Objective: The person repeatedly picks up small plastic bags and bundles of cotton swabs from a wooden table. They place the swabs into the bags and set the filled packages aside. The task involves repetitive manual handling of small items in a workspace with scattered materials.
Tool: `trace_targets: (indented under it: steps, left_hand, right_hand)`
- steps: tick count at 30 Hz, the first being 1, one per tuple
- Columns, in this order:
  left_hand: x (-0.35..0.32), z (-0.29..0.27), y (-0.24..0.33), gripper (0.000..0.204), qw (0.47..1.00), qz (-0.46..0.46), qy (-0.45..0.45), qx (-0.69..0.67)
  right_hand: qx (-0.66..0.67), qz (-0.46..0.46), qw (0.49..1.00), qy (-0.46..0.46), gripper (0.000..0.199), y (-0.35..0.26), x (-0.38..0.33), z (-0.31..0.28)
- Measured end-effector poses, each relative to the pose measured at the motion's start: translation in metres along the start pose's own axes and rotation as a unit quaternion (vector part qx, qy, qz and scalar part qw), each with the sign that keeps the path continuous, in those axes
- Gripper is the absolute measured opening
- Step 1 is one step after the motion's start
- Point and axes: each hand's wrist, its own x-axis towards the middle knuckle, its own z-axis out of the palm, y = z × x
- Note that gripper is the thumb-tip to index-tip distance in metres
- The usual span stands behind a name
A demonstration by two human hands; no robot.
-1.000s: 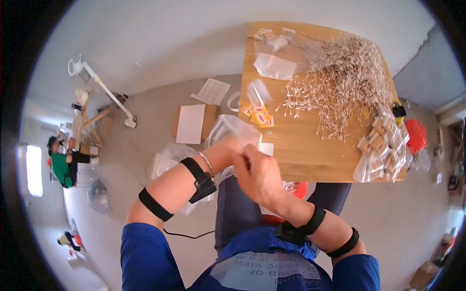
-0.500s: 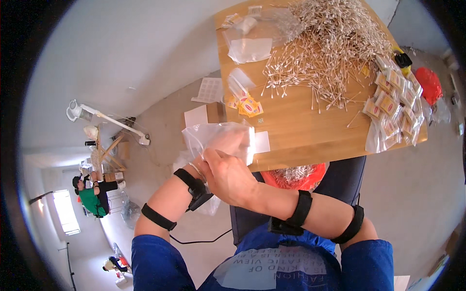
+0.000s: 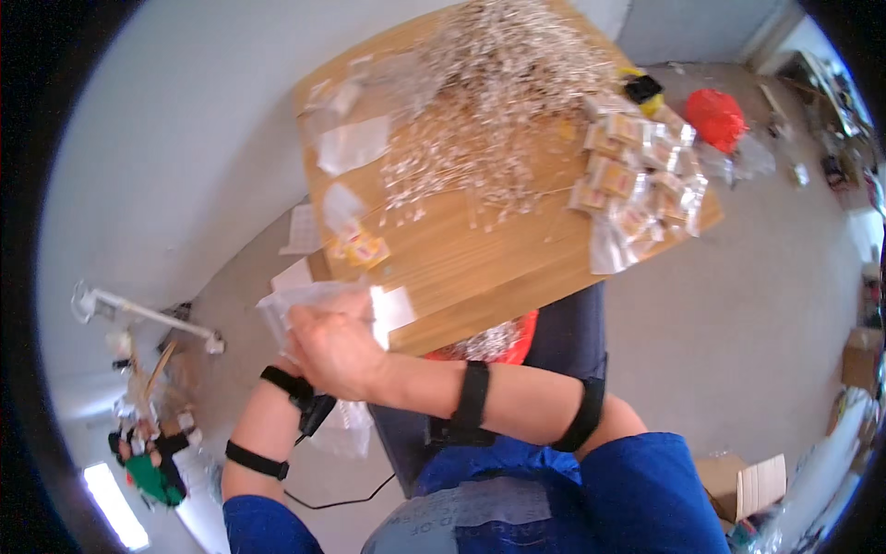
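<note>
A clear plastic bag is held just off the table's near left edge. My right hand crosses over my left wrist, its fingers closed on the bag's plastic. Behind the right hand, my left hand appears through the film, seemingly inside the bag; its fingers are mostly hidden and blurred. A white sheet or card juts over the table beside the hands. Just beyond them lie several small yellow packets with a plastic sleeve.
A big heap of cotton swabs covers the table's far part. Bagged packs pile up at the right of the wooden table. A red bag of swabs sits under the near edge, by a dark chair. Another person works at far left.
The view has swung to the right, so the table and hands appear farther left and it is blurred. My hands keep about the same crossed pose at the bag.
</note>
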Motion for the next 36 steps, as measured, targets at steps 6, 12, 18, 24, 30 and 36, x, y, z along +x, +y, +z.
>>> trace_targets:
  steps: [6,12,18,24,30,36]
  left_hand:
    - [0.009,-0.013,0.014,0.023,1.000,-0.007,0.000,-0.023]
    - [-0.003,-0.020,0.016,0.022,0.996,-0.018,0.011,-0.090]
    - [-0.052,-0.055,0.018,0.019,0.999,-0.023,-0.012,0.039]
    - [-0.104,-0.104,0.098,0.023,0.990,-0.111,0.073,-0.051]
    - [-0.139,-0.093,0.105,0.022,0.955,-0.093,0.268,-0.086]
    - [-0.153,-0.072,0.093,0.018,0.904,-0.094,0.405,-0.104]
  right_hand:
    - [-0.005,-0.038,0.999,0.006,0.015,0.009,0.005,-0.012]
    - [-0.179,-0.081,0.979,-0.060,0.021,0.065,0.002,-0.095]
    - [-0.483,0.165,0.848,0.141,0.063,0.170,-0.054,-0.277]
    - [-0.516,0.243,0.809,0.140,0.069,0.196,-0.086,-0.311]
    - [-0.482,0.263,0.825,0.135,0.070,0.193,-0.085,-0.304]
    - [-0.484,0.240,0.838,0.078,0.067,0.195,-0.085,-0.293]
